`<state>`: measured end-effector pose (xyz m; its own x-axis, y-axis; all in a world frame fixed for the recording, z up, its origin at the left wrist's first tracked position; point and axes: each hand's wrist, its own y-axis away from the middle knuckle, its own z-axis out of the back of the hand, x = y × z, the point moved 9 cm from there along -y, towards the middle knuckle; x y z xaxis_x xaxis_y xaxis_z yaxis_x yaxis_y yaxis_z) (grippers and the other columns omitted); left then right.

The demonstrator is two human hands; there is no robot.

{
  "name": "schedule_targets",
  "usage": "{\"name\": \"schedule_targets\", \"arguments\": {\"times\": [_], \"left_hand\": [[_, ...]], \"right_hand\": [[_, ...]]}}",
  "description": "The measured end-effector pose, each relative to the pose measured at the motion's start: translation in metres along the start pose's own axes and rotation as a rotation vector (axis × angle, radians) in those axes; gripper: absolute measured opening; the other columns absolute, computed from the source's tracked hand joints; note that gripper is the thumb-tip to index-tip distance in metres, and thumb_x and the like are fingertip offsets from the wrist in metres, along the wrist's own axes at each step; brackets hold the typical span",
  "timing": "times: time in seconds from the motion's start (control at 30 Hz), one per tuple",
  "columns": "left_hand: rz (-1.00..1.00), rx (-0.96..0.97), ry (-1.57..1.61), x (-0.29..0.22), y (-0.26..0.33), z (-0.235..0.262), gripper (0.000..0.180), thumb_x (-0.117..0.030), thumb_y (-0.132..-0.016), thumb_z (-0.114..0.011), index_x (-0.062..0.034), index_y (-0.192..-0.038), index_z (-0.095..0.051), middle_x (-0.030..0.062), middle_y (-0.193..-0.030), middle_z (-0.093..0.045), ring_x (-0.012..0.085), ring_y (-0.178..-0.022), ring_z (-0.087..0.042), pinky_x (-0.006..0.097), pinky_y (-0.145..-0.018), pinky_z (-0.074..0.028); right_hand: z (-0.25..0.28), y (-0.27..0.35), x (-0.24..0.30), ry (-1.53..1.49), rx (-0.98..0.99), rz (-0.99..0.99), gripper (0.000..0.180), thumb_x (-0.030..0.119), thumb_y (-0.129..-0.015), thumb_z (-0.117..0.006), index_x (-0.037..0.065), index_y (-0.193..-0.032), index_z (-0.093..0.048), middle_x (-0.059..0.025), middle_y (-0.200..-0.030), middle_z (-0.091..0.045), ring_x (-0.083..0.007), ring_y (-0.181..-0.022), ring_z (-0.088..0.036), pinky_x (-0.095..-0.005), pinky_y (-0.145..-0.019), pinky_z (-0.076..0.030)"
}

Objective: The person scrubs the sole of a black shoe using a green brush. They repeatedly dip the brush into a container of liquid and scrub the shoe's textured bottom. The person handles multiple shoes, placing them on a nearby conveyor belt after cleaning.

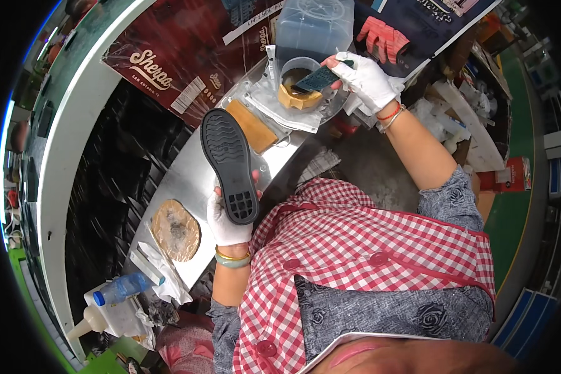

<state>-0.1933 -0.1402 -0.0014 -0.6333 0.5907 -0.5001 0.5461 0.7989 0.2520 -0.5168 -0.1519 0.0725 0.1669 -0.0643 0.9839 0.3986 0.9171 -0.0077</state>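
– What is lying around the grips, biggest first?
– The metal table (184,167) is stretching outward and leftward from the left hand (226,223). That hand is holding up the black shoe sole (226,159) near the table's edge.
– Which way is the sole pointing from that grip?
– Its long axis is running outward, leaning slightly left, with the toe end lying farthest away. The gloved hand is cupping the heel end, fingers closing on both edges, and the patterned underside is showing.
– And the right hand (363,82)?
– It is reaching farther out and to the right, well apart from the sole. Left of its grip, the clear container (287,70) is sitting with its mouth up.
– Is that hand gripping anything?
– Yes, it is pinching a dark green flat tool (321,77), whose free end is slanting leftward over or into the mouth; I cannot tell how deep.
– So what is mattering most?
– I'd judge the gap: the sole is lying leftward and nearer in from the tool.
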Motion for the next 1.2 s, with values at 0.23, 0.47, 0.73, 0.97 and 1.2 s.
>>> {"name": "schedule_targets", "arguments": {"times": [0.23, 0.47, 0.73, 0.97, 1.2], "left_hand": [[0.008, -0.032, -0.026, 0.007, -0.007, 0.008, 0.051, -0.037, -0.091, -0.042, 0.0002, -0.125, -0.046, 0.0226, -0.119, -0.053, 0.0335, -0.108, -0.055, 0.042, -0.081, -0.050], [-0.001, 0.004, 0.097, 0.009, -0.012, 0.017, 0.070, -0.058, -0.088, -0.038, -0.0017, -0.129, -0.041, 0.0191, -0.120, -0.052, 0.0331, -0.107, -0.055, 0.042, -0.080, -0.050], [-0.053, 0.015, 0.026, 0.001, -0.004, -0.008, 0.084, -0.071, -0.081, -0.037, -0.0001, -0.126, -0.042, 0.0186, -0.110, -0.057, 0.0301, -0.095, -0.059, 0.040, -0.077, -0.051], [-0.072, 0.015, -0.012, -0.005, 0.001, -0.023, 0.086, -0.073, -0.081, -0.033, -0.0016, -0.128, -0.040, 0.0168, -0.112, -0.055, 0.0271, -0.097, -0.057, 0.037, -0.077, -0.050], [-0.042, 0.102, -0.013, -0.006, -0.009, -0.014, 0.088, -0.075, -0.076, -0.038, -0.0122, -0.138, -0.030, 0.0138, -0.126, -0.046, 0.0311, -0.110, -0.050, 0.041, -0.085, -0.045]], "right_hand": [[0.003, -0.004, -0.013, -0.055, 0.035, 0.015, 0.026, 0.023, -0.089, -0.058, 0.000, -0.101, -0.062, -0.0028, -0.087, -0.065, -0.0064, -0.058, -0.057, -0.0173, -0.050, -0.042], [-0.021, 0.026, -0.002, -0.438, 0.000, -0.053, 0.020, 0.022, -0.090, -0.054, 0.005, -0.093, -0.063, 0.0000, -0.077, -0.063, -0.0049, -0.055, -0.056, -0.0149, -0.042, -0.034], [-0.128, 0.078, 0.061, -0.315, 0.169, 0.101, 0.023, 0.024, -0.092, -0.052, 0.004, -0.095, -0.062, 0.0007, -0.068, -0.060, -0.0018, -0.053, -0.051, -0.0146, -0.046, -0.033], [-0.142, 0.079, 0.057, -0.328, 0.193, 0.085, 0.018, 0.017, -0.091, -0.053, 0.001, -0.092, -0.062, -0.0006, -0.074, -0.059, -0.0053, -0.063, -0.055, -0.0195, -0.053, -0.045], [-0.148, 0.085, 0.060, -0.257, 0.214, 0.145, 0.018, 0.015, -0.092, -0.053, 0.001, -0.090, -0.062, -0.0010, -0.073, -0.060, -0.0049, -0.060, -0.055, -0.0178, -0.053, -0.041]]}}
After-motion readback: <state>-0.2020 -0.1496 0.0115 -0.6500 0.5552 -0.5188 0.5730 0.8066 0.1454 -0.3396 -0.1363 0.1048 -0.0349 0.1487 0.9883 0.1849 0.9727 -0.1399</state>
